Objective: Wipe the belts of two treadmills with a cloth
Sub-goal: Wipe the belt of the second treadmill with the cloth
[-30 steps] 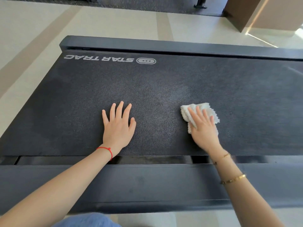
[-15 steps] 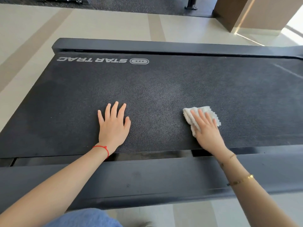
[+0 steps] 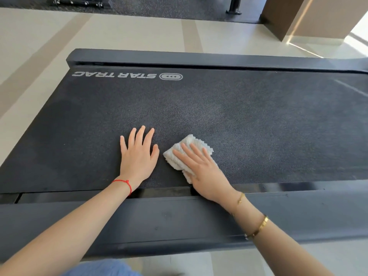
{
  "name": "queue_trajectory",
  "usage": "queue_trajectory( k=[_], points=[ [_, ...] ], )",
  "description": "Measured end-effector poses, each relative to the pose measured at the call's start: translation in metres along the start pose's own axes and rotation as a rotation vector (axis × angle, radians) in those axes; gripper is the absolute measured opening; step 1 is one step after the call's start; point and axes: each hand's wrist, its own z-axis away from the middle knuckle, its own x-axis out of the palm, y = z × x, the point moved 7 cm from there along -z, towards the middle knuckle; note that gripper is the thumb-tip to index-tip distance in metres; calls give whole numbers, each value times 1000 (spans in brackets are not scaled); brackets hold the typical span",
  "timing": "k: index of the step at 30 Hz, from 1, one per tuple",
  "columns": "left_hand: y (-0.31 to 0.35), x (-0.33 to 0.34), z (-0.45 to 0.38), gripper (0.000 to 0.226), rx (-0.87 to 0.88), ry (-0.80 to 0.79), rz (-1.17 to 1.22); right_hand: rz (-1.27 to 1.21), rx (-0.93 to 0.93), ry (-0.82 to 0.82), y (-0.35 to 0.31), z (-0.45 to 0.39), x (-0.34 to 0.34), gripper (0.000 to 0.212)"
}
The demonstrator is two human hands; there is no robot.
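Since half a second ago our right hand (image 3: pixel 205 172) has slid the white cloth (image 3: pixel 185 154) leftward along the treadmill belt (image 3: pixel 258 126); it now sits just beside our left hand (image 3: pixel 137 156), a narrow gap between thumb and cloth edge. Left hand hasn't shifted on the belt.

Right-hand fingers (image 3: pixel 191 154) lie straight and flat on top of the folded cloth, pressing it down, not curled round it. Left-hand fingers are spread and released, palm flat on the belt, grasping nothing.

Cloth is near the belt's near edge, close to the gap before the near side rail (image 3: pixel 159 220). Both forearms cross that rail. STAR TRAC logo (image 3: pixel 127 76) reads upside down at the far left of the belt, beside the far side rail (image 3: pixel 199 58).

Around: red string bracelet (image 3: pixel 125 184) on left wrist, gold bracelets (image 3: pixel 258 228) on right. Beyond the treadmill, pale tiled floor (image 3: pixel 139 32), a dark mat with an equipment post (image 3: pixel 235 6), a brown pillar (image 3: pixel 282 16) far right. Nothing lies on the belt in the cloth's way except our left hand.
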Motion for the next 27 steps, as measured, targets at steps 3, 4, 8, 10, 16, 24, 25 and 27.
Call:
queue_trajectory(
  k=[3,4,8,10,16,24,25,27],
  points=[
    [0,0,-1,54,-2,-11,5,62,36,105,41,-2,-23,56],
    [0,1,-1,54,-2,-14,2,109,104,121,61,-7,-30,55],
    [0,1,-1,55,-7,-18,-15,62,425,142,113,-36,-39,56],
    [1,1,0,55,-11,-18,-22,96,431,162,105,-52,-36,54],
    [1,0,1,55,-20,-2,-8,118,143,73,40,-92,-11,55],
    [-18,-8,8,57,-103,-20,-24,60,-62,-27,-12,-113,9,61],
    [-24,-9,11,57,-116,-33,-40,49,-73,-27,-16,-111,11,61],
    [-38,-13,17,57,-136,-58,-58,11,-83,-21,-24,-106,12,61]
  ],
)
